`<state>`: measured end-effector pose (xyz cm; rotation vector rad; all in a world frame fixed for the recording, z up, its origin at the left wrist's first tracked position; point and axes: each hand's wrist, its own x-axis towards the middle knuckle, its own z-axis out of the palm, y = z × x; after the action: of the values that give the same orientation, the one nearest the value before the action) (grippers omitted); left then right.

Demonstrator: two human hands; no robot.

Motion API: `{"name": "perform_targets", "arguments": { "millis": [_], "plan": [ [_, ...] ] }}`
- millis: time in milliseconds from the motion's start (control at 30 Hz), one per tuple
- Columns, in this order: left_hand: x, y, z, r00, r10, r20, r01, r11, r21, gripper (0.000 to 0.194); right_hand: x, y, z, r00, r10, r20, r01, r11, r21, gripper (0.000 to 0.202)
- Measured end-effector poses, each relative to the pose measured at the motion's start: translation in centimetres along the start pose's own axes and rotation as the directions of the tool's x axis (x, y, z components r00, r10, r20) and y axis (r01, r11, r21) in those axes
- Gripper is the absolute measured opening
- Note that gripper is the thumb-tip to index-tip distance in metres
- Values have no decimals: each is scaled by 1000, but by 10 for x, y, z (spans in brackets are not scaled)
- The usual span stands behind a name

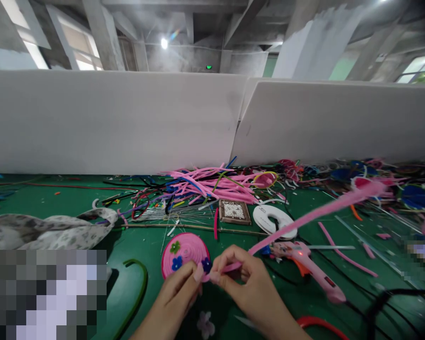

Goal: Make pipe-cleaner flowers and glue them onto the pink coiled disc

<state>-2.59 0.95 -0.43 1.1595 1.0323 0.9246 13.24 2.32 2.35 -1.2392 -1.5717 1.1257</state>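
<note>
A long fuzzy pink pipe cleaner (304, 218) slants from my hands up to the right. My right hand (250, 278) pinches it near its lower end, fingers curled round it. Close beside it, my left hand (179, 295) is closed, with thumb and finger meeting at the pipe cleaner's end. Just behind the left fingers is a round pink coiled disc (187, 248) with a darker pink rim, carrying one green and two blue flowers. The left hand covers its lower edge, so I cannot tell whether they touch. A pale flower (206, 325) lies below the hands.
A pink glue gun (313, 267) with a lit red light lies at right, its cable trailing. Behind are a white ring-shaped disc (274, 221), a small framed tray (234, 212) and heaped pink pipe cleaners (212, 184). A green pipe cleaner (141, 288) curves at left; white panels (109, 123) stand behind.
</note>
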Motion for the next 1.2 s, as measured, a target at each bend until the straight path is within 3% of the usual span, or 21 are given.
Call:
{"name": "perform_targets", "arguments": {
  "millis": [100,400,600,700,867,1033,1200],
  "plan": [
    [-1,0,-2,998,47,-44,-42,994,102,40,-2,4,4,1000,-13,28,13,1000,-14,7],
    [-4,6,-9,987,-5,163,-13,994,108,26,-5,-4,-6,982,-68,178,95,985,-144,10],
    [-7,5,-14,916,-132,378,163,985,-51,29,-2,1,-13,967,-123,225,147,985,-92,13],
    [-3,1,-14,940,-137,312,181,976,-119,35,-2,7,-11,968,-199,155,212,975,-70,13],
    [-2,1,-12,993,-57,101,63,996,-58,35,0,14,-6,977,-214,15,214,969,-120,8],
    [-6,1,-11,993,64,103,-79,986,146,34,-3,9,-3,971,-230,60,237,960,-152,8],
    [-3,-1,-11,986,64,151,-89,982,168,37,-7,10,-7,947,-288,142,312,930,-194,10]
  ]
}}
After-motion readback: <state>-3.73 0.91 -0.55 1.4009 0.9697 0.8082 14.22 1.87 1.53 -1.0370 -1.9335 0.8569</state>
